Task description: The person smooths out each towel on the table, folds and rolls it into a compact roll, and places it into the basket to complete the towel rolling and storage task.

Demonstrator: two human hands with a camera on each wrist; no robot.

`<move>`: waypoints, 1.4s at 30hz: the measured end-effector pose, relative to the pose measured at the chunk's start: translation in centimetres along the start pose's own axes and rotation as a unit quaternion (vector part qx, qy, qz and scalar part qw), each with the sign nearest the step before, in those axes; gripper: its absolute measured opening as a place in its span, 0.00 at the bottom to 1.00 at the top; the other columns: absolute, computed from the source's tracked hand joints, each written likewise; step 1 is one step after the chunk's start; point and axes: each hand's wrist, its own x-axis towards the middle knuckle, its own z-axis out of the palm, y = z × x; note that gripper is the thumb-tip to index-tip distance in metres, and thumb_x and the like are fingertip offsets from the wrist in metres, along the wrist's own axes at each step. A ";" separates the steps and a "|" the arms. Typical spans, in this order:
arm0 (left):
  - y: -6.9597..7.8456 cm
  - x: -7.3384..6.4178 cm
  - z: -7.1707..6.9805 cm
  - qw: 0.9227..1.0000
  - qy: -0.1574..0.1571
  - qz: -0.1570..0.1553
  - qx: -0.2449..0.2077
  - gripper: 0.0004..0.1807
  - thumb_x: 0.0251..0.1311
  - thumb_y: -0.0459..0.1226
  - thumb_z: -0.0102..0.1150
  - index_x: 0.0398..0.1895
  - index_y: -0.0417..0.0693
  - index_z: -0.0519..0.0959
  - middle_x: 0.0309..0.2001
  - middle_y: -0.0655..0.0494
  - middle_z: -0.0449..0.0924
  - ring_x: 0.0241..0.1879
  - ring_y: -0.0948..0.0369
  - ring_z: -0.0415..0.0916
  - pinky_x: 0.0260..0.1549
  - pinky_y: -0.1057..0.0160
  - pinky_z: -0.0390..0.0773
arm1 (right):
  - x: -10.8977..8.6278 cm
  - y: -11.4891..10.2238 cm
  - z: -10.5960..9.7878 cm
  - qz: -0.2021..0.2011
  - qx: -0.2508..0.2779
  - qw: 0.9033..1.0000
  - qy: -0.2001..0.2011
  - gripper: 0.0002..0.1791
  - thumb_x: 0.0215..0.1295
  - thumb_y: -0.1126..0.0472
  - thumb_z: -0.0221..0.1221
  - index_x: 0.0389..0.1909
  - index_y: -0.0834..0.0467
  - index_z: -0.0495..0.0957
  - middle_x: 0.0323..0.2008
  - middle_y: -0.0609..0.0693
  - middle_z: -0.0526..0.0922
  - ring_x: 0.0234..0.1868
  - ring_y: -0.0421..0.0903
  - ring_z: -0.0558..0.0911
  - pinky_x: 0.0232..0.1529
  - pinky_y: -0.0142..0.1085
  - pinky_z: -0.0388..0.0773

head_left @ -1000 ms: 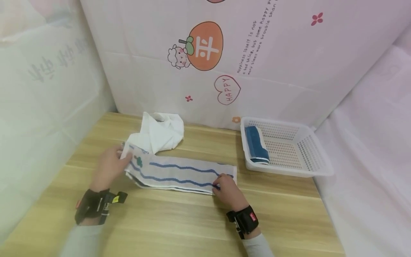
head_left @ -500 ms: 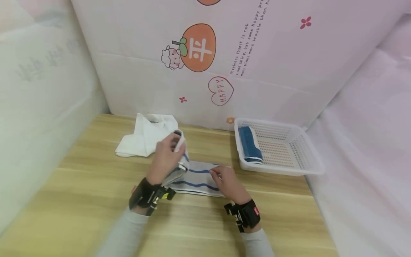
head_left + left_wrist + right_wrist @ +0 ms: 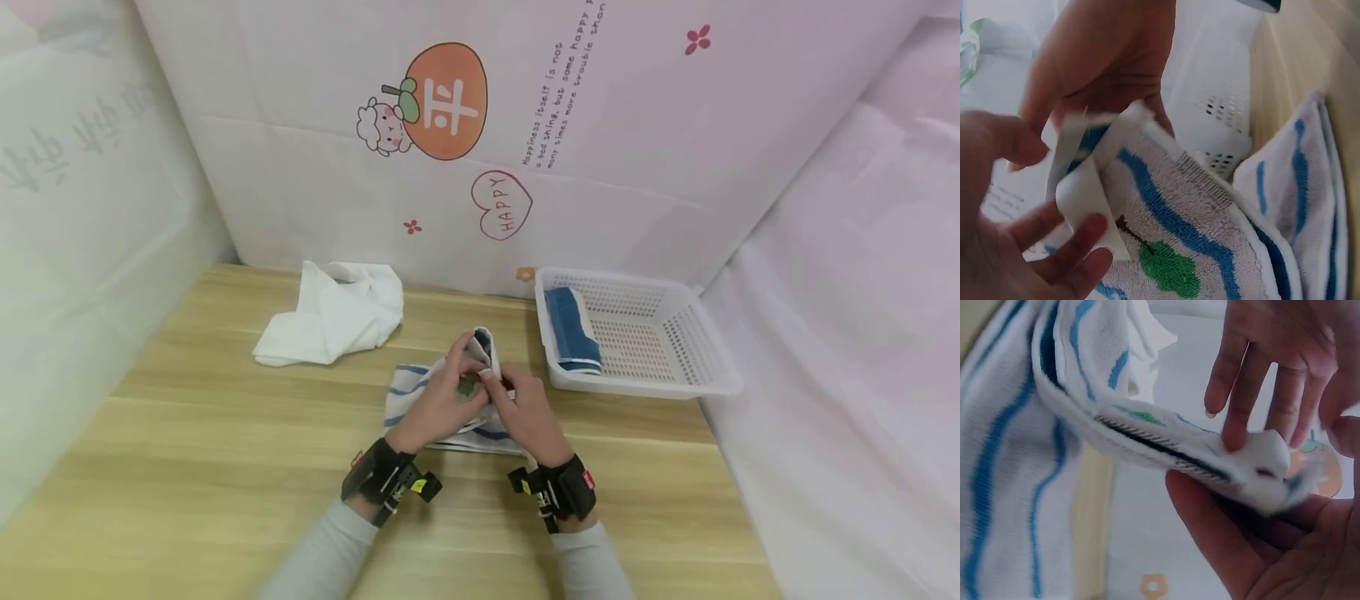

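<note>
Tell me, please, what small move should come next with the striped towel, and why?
Perhaps fold the raised end of the striped towel down onto its lower part. The right hand holds this end up, the left hand touches the tag, and the rest lies on the table; the blue towel in the basket already looks folded or rolled.

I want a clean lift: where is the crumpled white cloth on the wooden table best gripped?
Probably take the crumpled white cloth by its low front-left corner, coming from the left: that corner juts beyond the pile, while the heaped folds stand close to the pale printed backdrop.
</note>
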 end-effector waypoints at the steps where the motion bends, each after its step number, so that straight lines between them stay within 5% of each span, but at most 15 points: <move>1: -0.3 -0.1 0.0 1.000 -0.014 -0.001 -0.004 0.44 0.74 0.34 0.52 0.82 0.50 0.37 0.57 0.46 0.81 0.56 0.49 0.78 0.51 0.45 0.80 | -0.2 0.2 0.0 0.007 0.004 1.000 -0.006 0.22 0.79 0.42 0.48 0.40 0.53 0.81 0.25 0.49 0.78 0.24 0.39 0.73 0.27 0.34 0.69; 4: -1.0 -0.3 0.0 0.999 -0.043 0.004 -0.013 0.42 0.76 0.34 0.46 0.83 0.58 0.35 0.61 0.46 0.79 0.53 0.49 0.80 0.46 0.51 0.80 | -0.6 1.0 0.2 0.017 0.012 1.000 -0.015 0.18 0.78 0.45 0.51 0.39 0.54 0.79 0.18 0.50 0.68 0.16 0.42 0.64 0.21 0.33 0.63; 6: -1.4 -0.2 -0.1 0.999 -0.045 0.019 -0.009 0.40 0.75 0.32 0.44 0.83 0.59 0.38 0.62 0.46 0.78 0.52 0.50 0.80 0.45 0.55 0.81 | -0.7 1.6 0.3 0.014 0.005 1.000 -0.009 0.13 0.77 0.50 0.55 0.41 0.55 0.81 0.19 0.49 0.70 0.16 0.41 0.65 0.20 0.32 0.64; 11: -2.0 0.2 -1.2 0.998 -0.007 0.045 0.033 0.31 0.71 0.26 0.49 0.77 0.46 0.61 0.65 0.46 0.75 0.53 0.52 0.80 0.50 0.56 0.83 | -1.0 2.5 0.1 0.008 -0.022 0.999 0.037 0.10 0.70 0.63 0.63 0.48 0.62 0.83 0.28 0.52 0.82 0.22 0.39 0.74 0.26 0.32 0.71; 16: -3.2 0.4 -3.7 0.993 0.019 0.033 0.113 0.21 0.68 0.25 0.54 0.63 0.39 0.76 0.61 0.44 0.79 0.55 0.48 0.79 0.56 0.49 0.81 | -1.7 2.7 -0.6 0.028 -0.004 0.998 0.059 0.07 0.75 0.64 0.55 0.42 0.64 0.80 0.20 0.52 0.70 0.16 0.39 0.62 0.22 0.34 0.62; 19: -4.1 0.2 -5.1 0.987 0.018 0.009 0.162 0.20 0.67 0.25 0.54 0.61 0.37 0.77 0.60 0.42 0.80 0.60 0.45 0.77 0.61 0.45 0.77 | -2.2 2.9 -0.9 0.049 0.009 0.997 0.062 0.11 0.79 0.62 0.49 0.43 0.64 0.78 0.17 0.50 0.64 0.14 0.38 0.57 0.20 0.34 0.59; 24: -6.0 0.1 -6.4 0.974 -0.007 -0.029 0.225 0.19 0.66 0.24 0.52 0.58 0.37 0.79 0.60 0.41 0.80 0.63 0.44 0.75 0.65 0.44 0.72 | -3.0 3.7 -0.9 0.082 0.002 0.995 0.062 0.16 0.81 0.59 0.46 0.52 0.66 0.77 0.19 0.50 0.65 0.16 0.39 0.64 0.23 0.35 0.69; 30: -8.0 -0.2 -6.8 0.962 -0.012 -0.034 0.270 0.15 0.64 0.25 0.53 0.51 0.36 0.83 0.57 0.39 0.82 0.60 0.42 0.77 0.64 0.43 0.72 | -3.6 5.2 -0.8 0.118 0.020 0.991 0.050 0.17 0.81 0.60 0.47 0.58 0.68 0.74 0.27 0.58 0.73 0.19 0.43 0.71 0.23 0.36 0.74; 37: -9.0 -0.8 -7.1 0.944 -0.034 -0.058 0.322 0.15 0.66 0.30 0.57 0.54 0.34 0.82 0.60 0.37 0.80 0.61 0.39 0.75 0.65 0.41 0.70 | -4.3 7.6 -0.7 0.218 0.077 0.973 0.013 0.17 0.78 0.64 0.50 0.62 0.66 0.70 0.30 0.60 0.79 0.18 0.46 0.81 0.19 0.37 0.81; 42: -9.2 -0.8 -7.2 0.937 -0.032 -0.064 0.342 0.16 0.66 0.31 0.58 0.54 0.35 0.83 0.61 0.36 0.79 0.61 0.37 0.74 0.64 0.40 0.71 | -4.6 8.6 -1.3 0.207 0.008 0.978 0.000 0.21 0.77 0.59 0.53 0.64 0.68 0.69 0.25 0.57 0.80 0.19 0.45 0.78 0.20 0.36 0.76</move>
